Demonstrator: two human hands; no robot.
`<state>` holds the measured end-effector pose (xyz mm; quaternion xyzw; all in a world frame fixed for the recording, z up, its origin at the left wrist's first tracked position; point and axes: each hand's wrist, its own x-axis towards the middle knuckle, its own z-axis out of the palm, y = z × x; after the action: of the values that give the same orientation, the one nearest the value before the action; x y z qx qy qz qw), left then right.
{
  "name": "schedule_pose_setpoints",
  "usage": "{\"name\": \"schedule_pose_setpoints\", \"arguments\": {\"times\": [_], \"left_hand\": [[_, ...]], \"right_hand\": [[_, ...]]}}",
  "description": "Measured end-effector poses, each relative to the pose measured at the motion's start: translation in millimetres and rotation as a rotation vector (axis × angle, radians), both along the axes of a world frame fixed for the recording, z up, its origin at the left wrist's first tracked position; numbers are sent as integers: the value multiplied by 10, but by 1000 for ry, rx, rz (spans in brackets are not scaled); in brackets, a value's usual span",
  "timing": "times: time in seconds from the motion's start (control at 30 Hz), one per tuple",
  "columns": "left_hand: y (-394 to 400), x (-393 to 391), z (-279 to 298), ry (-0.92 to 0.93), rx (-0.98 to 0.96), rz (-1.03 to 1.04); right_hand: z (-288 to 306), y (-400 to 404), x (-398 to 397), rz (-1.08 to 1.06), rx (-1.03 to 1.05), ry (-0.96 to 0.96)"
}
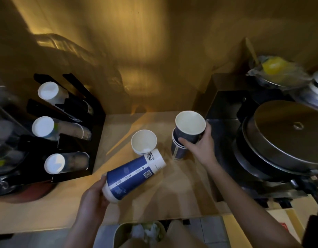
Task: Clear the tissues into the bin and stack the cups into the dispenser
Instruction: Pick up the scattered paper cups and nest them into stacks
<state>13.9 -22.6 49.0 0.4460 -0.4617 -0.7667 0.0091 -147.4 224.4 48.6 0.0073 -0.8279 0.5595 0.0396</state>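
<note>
A: Where do things stand?

B: The left hand [93, 196] has its fingers wrapped around the base end of a nested stack of blue cups [135, 176], held tilted low in the middle of the frame. The right hand [201, 144] has its fingers closed around a dark cup [189, 129] at centre right, resting in or just above a short dark stack [178, 151] on the worktop [172, 194]. One white cup [143, 142] stands open and alone between them.

A: And the tissues?

B: White crumpled paper lies in the bin [140, 233] at the bottom edge; I see none on the worktop.

A: So, nesting cups. Advice?

B: Seat the dark cup squarely, rim level, before pressing, or it will jam crooked. Then gather the loose white one.

A: And the dispenser [65, 126]?

B: At the left, three slots, each showing a white cup bottom. Feed stacks in aligned with the slot, matching cup kinds if possible.
</note>
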Motion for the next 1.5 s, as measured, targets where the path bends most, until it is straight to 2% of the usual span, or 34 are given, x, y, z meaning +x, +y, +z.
{"name": "schedule_pose_setpoints", "arguments": {"times": [0.3, 0.43, 0.5, 0.57, 0.7, 0.8, 1.07, 1.27, 1.43, 1.5], "left_hand": [[29, 46, 23, -1, 1, -126], [56, 28, 71, 10, -34, -177], [74, 20, 118, 22, -52, -190], [106, 7, 176, 51, -81, -210], [184, -28, 256, 122, -136, -253], [228, -39, 288, 163, -184, -290], [179, 16, 263, 164, -279, -355], [139, 27, 241, 159, -271, -390], [-13, 23, 224, 131, -233, -340], [-174, 12, 190, 98, -224, -253]], "right_hand": [[-135, 25, 9, 111, -28, -185], [-49, 42, 100, 56, 155, -245], [97, 2, 225, 90, 230, -133], [254, -114, 387, 242, 351, 13], [319, -502, 700, 720, 627, 129], [182, -742, 841, 875, 713, 215], [2, -901, 988, 843, 770, 171], [-39, -872, 1035, 806, 790, 209], [-6, -800, 1023, 746, 797, 250], [39, -693, 985, 694, 764, 250]]}}
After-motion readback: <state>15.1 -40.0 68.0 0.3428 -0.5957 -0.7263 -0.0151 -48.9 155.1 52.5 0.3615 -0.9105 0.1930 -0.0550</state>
